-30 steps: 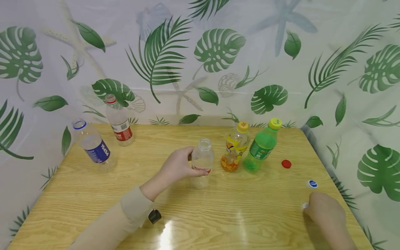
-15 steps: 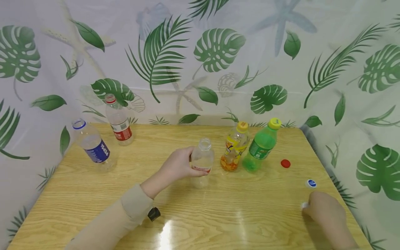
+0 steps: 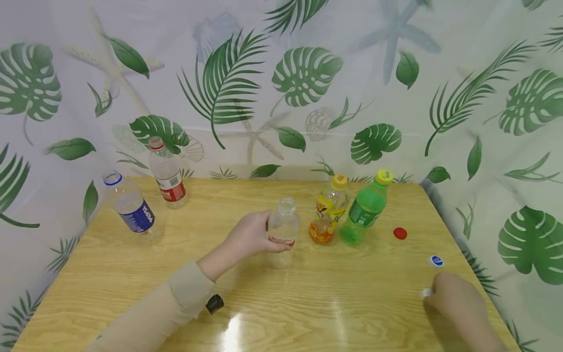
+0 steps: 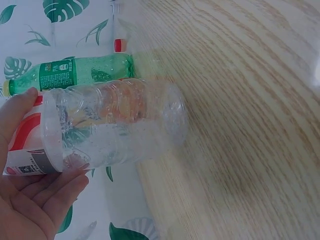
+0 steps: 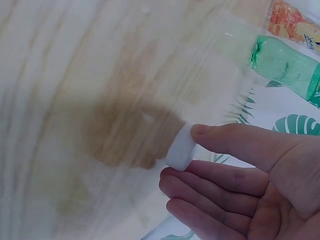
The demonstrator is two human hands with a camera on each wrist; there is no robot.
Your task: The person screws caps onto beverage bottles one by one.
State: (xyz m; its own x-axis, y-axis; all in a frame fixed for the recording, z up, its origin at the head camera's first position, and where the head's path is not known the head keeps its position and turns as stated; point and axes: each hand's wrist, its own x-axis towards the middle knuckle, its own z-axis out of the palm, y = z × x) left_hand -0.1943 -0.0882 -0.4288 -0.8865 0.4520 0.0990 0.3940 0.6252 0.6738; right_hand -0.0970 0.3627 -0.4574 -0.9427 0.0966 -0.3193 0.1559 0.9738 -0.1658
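Note:
My left hand grips a clear plastic bottle round its middle, near the centre of the table. The bottle stands about upright with a bare, capless mouth; its red and white label shows in the left wrist view. At the right edge of the table, my right hand pinches a white bottle cap between thumb and fingers. Just beyond that hand lies a white cap with a blue top, and farther back a red cap.
An uncapped Pepsi bottle and an uncapped red-labelled bottle stand at the left. Right of the held bottle are a yellow-capped bottle with an orange pattern and a green bottle. A leaf-patterned cloth hangs behind the wooden table.
The head view has shifted slightly. Both hands keep their holds on the bottle and the white cap, with hardly any movement.

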